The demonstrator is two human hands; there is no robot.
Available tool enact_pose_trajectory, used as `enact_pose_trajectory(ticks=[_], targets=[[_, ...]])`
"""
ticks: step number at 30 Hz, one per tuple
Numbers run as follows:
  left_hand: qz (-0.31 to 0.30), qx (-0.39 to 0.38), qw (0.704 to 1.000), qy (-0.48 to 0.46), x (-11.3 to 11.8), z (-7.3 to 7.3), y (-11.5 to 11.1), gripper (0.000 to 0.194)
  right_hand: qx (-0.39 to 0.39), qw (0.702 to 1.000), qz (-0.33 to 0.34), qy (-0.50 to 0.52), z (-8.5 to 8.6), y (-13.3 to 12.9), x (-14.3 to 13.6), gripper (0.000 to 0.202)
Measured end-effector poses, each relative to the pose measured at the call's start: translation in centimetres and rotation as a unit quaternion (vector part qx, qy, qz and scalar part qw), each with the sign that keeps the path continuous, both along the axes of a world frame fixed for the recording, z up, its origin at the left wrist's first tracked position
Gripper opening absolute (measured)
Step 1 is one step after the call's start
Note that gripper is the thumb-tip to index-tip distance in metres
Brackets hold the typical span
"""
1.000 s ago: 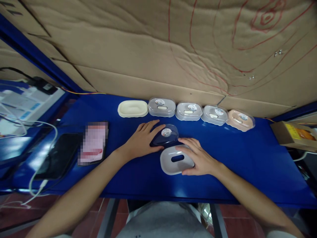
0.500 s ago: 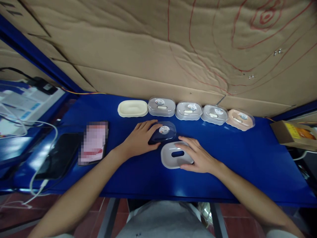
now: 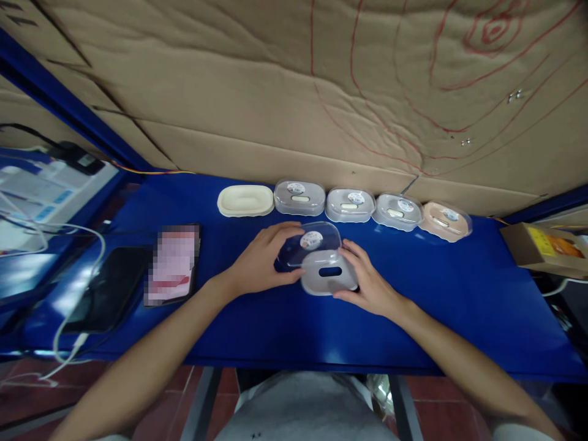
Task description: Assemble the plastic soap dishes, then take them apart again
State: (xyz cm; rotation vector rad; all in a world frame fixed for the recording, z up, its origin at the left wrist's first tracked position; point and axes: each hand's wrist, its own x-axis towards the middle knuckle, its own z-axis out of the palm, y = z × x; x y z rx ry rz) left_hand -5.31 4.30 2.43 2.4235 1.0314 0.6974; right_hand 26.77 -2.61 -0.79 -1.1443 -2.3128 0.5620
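Note:
My left hand (image 3: 264, 257) grips the left end of a clear oval lid (image 3: 328, 233) with a round white sticker. The lid is raised and tilted, its lower edge overlapping a pale grey oval tray (image 3: 316, 285) with a slot in its middle. Fingers and thumb of my right hand (image 3: 370, 278) hold the right side of that tray. Behind them stands a row: a cream open dish (image 3: 245, 201), lidded grey boxes (image 3: 299, 198) and a lidded peach box (image 3: 443, 222) at the right end.
A phone (image 3: 172, 263) with a blurred screen and a dark device (image 3: 108, 288) with a white cable lie at the left. An open cardboard box (image 3: 537, 248) is at the right edge. Brown cardboard (image 3: 229, 92) rises behind the blue table (image 3: 459, 294).
The clear lid has come up and to the right in my left hand. The grey tray has moved up, away from me, with my right hand, and the two now overlap.

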Motion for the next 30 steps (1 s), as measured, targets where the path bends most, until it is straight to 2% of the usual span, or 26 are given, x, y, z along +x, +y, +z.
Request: enact_pose_trajectory(ticks=[3,6,13,19,25,30], targets=[[-0.043,-0.012,0.999,0.003,0.7,-0.2,-0.7,0.072,0.009,1.000,-0.006,0.022,-0.2,0.1,0.0,0.107],[-0.053,-0.020,0.998,0.009,0.9,-0.4,-0.9,0.074,0.007,1.000,-0.008,0.025,-0.3,0.1,0.0,0.109],[-0.015,0.032,0.999,0.014,0.2,-0.2,-0.4,0.073,-0.013,1.000,-0.003,-0.005,-0.1,0.0,0.0,0.090],[0.034,0.051,0.996,0.060,-0.4,0.3,0.4,0.064,0.013,0.997,0.061,-0.033,0.4,0.3,0.2,0.083],[0.075,0.069,0.985,0.140,-2.3,0.9,1.8,0.058,0.011,0.995,0.088,-0.056,0.7,0.2,0.1,0.079],[0.078,0.056,0.979,0.178,-4.1,1.3,2.5,0.059,0.017,0.995,0.086,-0.056,0.9,0.1,-0.1,0.078]])
